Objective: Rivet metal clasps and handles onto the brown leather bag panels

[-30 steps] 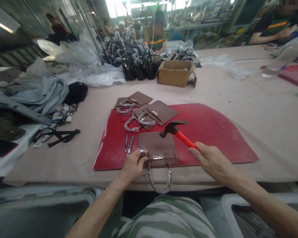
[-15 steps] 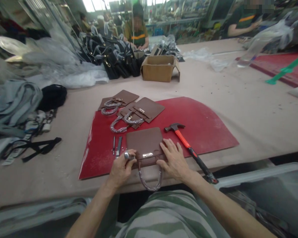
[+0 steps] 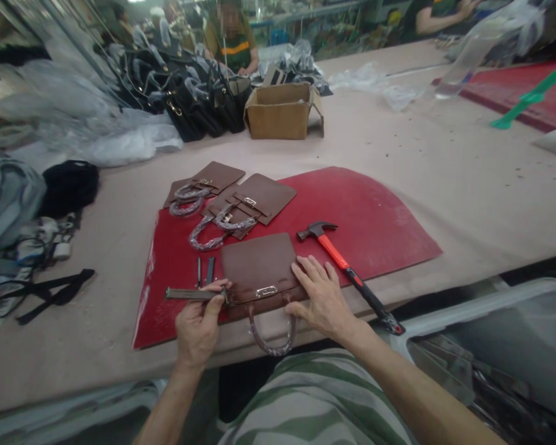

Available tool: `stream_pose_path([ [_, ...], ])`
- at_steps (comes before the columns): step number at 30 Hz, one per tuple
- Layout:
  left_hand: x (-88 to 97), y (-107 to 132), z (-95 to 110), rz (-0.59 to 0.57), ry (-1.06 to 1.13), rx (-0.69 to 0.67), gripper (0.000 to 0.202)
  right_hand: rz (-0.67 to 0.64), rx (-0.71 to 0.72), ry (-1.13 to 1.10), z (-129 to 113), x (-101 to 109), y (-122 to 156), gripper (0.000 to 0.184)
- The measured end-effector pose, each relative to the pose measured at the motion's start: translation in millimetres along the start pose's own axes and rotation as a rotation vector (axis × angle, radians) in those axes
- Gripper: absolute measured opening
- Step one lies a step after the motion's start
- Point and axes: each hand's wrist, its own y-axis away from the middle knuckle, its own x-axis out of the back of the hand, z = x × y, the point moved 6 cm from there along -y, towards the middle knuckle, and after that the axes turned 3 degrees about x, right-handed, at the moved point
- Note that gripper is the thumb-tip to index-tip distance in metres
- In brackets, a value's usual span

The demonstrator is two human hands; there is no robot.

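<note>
A brown leather bag panel (image 3: 258,262) lies on the red mat (image 3: 366,216), with a metal clasp (image 3: 266,291) near its lower edge. Its plastic-wrapped handle (image 3: 272,349) hangs towards me over the table edge. My left hand (image 3: 198,330) is closed on a metal rod-like tool (image 3: 185,294), held sideways with one end at the panel's lower left corner. On the panel's right edge my right hand (image 3: 323,298) rests flat, fingers spread, thumb by the handle's base. A claw hammer (image 3: 338,253) with a red and black grip lies just beyond that hand.
Two more brown panels with wrapped handles (image 3: 264,194) (image 3: 220,176) lie at the mat's back left. Two slim tools (image 3: 210,271) (image 3: 199,272) sit left of my panel. Farther back are a cardboard box (image 3: 278,117), black bags (image 3: 189,111) and a person (image 3: 234,46).
My left hand has drawn back left from the panel, and the tool in it has swung from end-on to lying sideways. The right hand stays on the panel. The view has shifted slightly.
</note>
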Motion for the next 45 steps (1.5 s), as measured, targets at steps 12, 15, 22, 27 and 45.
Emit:
stream_pose_path([
  [12, -95.4, -11, 39, -0.241, 0.08, -0.05, 0.013, -0.01, -0.034, 0.001, 3, -2, -2, 0.101],
  [15, -102.2, -14, 36, -0.257, 0.057, -0.009, 0.014, -0.006, -0.037, -0.011, 3, -2, -2, 0.099],
  [22, -109.8, -15, 40, -0.294, 0.032, -0.003, 0.015, 0.026, -0.028, -0.029, 3, -4, 0, 0.096],
  [27, -113.8, -14, 41, -0.315, -0.007, -0.016, 0.017, 0.034, -0.036, -0.048, 4, -4, 0, 0.096],
  [45, -119.7, -11, 52, -0.292, -0.131, -0.15, 0.018, 0.094, -0.025, -0.106, 6, -6, 2, 0.094],
])
